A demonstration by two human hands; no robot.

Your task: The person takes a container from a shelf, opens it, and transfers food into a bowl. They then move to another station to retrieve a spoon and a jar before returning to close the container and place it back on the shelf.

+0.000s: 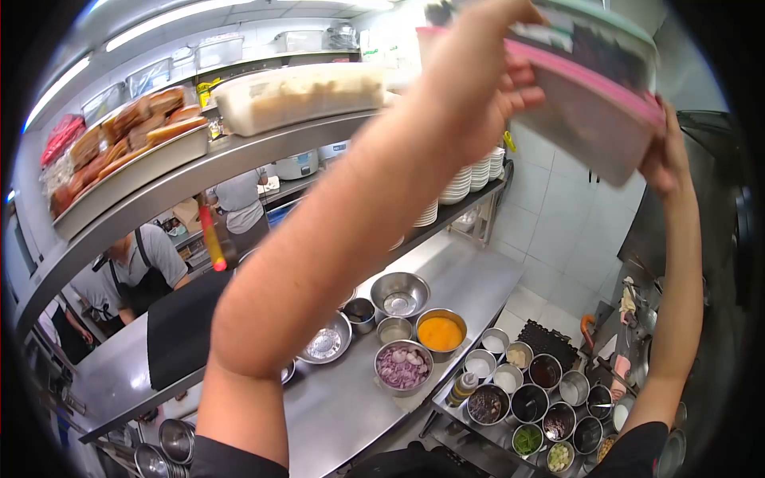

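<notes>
Both my hands are raised high, holding a clear plastic container point(594, 111) with a pink rim and dark contents, tilted near the top right. My left hand point(478, 76) grips its left end, fingers curled under the edge. My right hand point(665, 151) holds the right end from behind. My left forearm crosses the middle of the view, above the steel counter point(351, 406).
Steel bowls point(400, 293) with chopped red onion point(403, 366) and beaten egg point(440, 333) stand on the counter, small condiment pots point(530, 398) to their right. An upper shelf point(159, 187) carries a tray of bread point(119, 143) and a lidded tub point(299, 95). Stacked plates point(470, 179) sit behind. People in aprons point(139, 267) work beyond.
</notes>
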